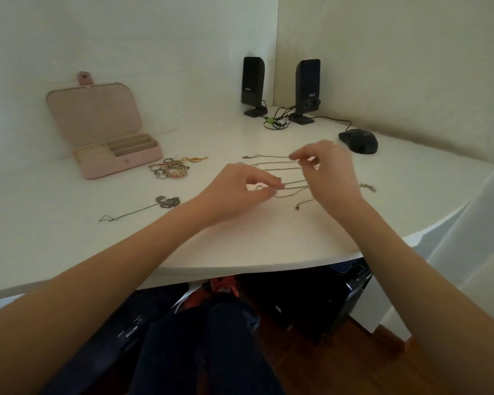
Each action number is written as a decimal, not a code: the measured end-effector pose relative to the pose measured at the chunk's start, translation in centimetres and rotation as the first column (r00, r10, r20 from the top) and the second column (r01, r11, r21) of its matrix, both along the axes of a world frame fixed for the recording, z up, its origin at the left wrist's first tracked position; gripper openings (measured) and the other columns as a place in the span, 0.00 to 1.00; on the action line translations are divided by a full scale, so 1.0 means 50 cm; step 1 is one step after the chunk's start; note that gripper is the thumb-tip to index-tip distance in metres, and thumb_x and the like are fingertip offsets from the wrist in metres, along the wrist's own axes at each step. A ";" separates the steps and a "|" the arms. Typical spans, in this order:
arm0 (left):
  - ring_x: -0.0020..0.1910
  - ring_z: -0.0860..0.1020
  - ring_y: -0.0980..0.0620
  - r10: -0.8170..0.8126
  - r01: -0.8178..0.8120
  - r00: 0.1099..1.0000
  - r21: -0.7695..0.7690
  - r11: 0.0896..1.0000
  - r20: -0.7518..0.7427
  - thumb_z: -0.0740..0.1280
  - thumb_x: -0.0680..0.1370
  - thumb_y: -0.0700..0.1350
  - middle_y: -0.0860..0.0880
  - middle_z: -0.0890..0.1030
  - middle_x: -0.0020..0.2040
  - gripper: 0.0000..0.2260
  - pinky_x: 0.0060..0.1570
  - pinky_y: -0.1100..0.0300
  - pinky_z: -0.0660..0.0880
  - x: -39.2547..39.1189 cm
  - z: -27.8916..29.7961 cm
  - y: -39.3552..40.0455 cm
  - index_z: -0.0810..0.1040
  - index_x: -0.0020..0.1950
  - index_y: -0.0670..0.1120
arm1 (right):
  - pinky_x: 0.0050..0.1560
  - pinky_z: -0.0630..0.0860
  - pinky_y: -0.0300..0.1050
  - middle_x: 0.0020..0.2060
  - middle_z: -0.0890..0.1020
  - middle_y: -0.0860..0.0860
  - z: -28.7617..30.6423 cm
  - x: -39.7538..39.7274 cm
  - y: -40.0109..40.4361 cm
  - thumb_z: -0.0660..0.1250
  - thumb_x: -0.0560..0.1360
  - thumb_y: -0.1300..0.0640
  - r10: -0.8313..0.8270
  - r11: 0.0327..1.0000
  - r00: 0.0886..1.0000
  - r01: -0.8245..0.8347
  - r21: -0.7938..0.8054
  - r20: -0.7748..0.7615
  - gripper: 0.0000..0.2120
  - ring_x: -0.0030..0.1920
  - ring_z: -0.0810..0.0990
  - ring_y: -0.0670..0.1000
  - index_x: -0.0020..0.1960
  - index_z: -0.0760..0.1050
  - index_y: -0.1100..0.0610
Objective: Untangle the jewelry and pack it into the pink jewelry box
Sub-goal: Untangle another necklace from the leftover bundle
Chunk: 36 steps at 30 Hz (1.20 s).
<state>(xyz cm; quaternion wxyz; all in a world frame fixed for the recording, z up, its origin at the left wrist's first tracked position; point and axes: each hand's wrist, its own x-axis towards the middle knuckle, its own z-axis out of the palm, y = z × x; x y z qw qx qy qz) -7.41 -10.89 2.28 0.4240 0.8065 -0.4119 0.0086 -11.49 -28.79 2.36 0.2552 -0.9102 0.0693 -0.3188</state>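
Left hand (240, 189): fingers curled, thumb and forefinger pinched together on the thin chains (280, 173), low over the desk (97, 246) toward its middle. Right hand (328, 172): raised a little higher, nearer the back right corner, fingertips pinched on the upper strand of the same chains; remaining fingers loosely bent.

Chains: several fine strands stretched roughly parallel between the two hands, some lying on the desk surface, others lifted. How many separate pieces cannot be told. A small dark pendant (297, 207) sits at one loose end toward the front edge, between the hands; another clasp-like end (368, 187) lies just right of the right wrist.

Pink jewelry box (117, 158): open, lid upright, at the back left of the desk against the wall; compartments visible, contents not discernible. Just beside its right front corner, a heap of rings and small pieces (170, 168), with a gold-coloured item (194, 159) at its far side.

Separate necklace with silvery pendant (167, 201) lies stretched out toward the left front edge, well apart from the hands.

Back corner: two black speakers (280, 89) with cables; black mouse (358, 141) near the right back edge.
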 end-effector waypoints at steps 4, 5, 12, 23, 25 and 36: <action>0.48 0.81 0.60 0.211 -0.213 0.975 0.029 0.977 0.064 0.68 0.77 0.39 0.52 0.84 0.47 0.07 0.47 0.70 0.76 0.035 0.017 0.128 0.85 0.50 0.47 | 0.42 0.66 0.30 0.48 0.81 0.47 0.013 0.053 0.124 0.61 0.78 0.66 0.208 0.978 0.977 -0.206 0.042 -0.043 0.15 0.44 0.74 0.43 0.52 0.83 0.52; 0.47 0.80 0.62 0.242 -0.245 0.968 0.047 0.968 0.070 0.68 0.77 0.38 0.54 0.84 0.46 0.08 0.44 0.72 0.75 0.043 0.014 0.160 0.85 0.50 0.47 | 0.41 0.66 0.28 0.49 0.82 0.48 0.011 0.065 0.150 0.61 0.77 0.66 0.252 0.967 0.967 -0.249 0.052 -0.049 0.14 0.43 0.74 0.43 0.52 0.83 0.52; 0.50 0.77 0.59 0.325 -0.329 0.944 0.239 0.914 0.057 0.72 0.74 0.45 0.54 0.80 0.52 0.12 0.56 0.67 0.72 0.085 -0.026 0.282 0.81 0.57 0.51 | 0.41 0.64 0.28 0.53 0.82 0.50 -0.004 0.129 0.275 0.71 0.75 0.56 0.482 0.863 0.801 -0.505 0.032 -0.355 0.12 0.43 0.76 0.44 0.58 0.81 0.55; 0.36 0.79 0.63 0.326 -0.338 0.941 -0.242 0.909 -0.092 0.67 0.72 0.26 0.51 0.80 0.39 0.16 0.41 0.71 0.73 0.113 -0.031 0.313 0.77 0.42 0.48 | 0.30 0.66 0.27 0.30 0.77 0.44 0.009 0.186 0.324 0.74 0.71 0.58 0.567 0.811 0.705 -0.569 0.137 -0.427 0.03 0.26 0.71 0.35 0.42 0.83 0.57; 0.37 0.78 0.61 0.334 -0.348 0.937 -0.302 0.888 -0.098 0.67 0.73 0.28 0.54 0.80 0.40 0.14 0.43 0.70 0.73 0.118 -0.026 0.319 0.77 0.43 0.48 | 0.33 0.68 0.29 0.33 0.80 0.47 0.012 0.185 0.315 0.73 0.73 0.58 0.634 0.773 0.664 -0.560 0.298 -0.396 0.03 0.30 0.74 0.36 0.42 0.80 0.56; 0.41 0.78 0.61 0.294 -0.295 0.952 0.004 0.955 0.088 0.60 0.74 0.28 0.56 0.79 0.41 0.18 0.42 0.68 0.74 0.135 -0.008 0.335 0.78 0.45 0.50 | 0.39 0.80 0.43 0.33 0.78 0.51 0.041 0.193 0.296 0.61 0.80 0.63 0.668 0.072 0.720 -0.312 0.947 0.186 0.06 0.34 0.79 0.48 0.45 0.72 0.59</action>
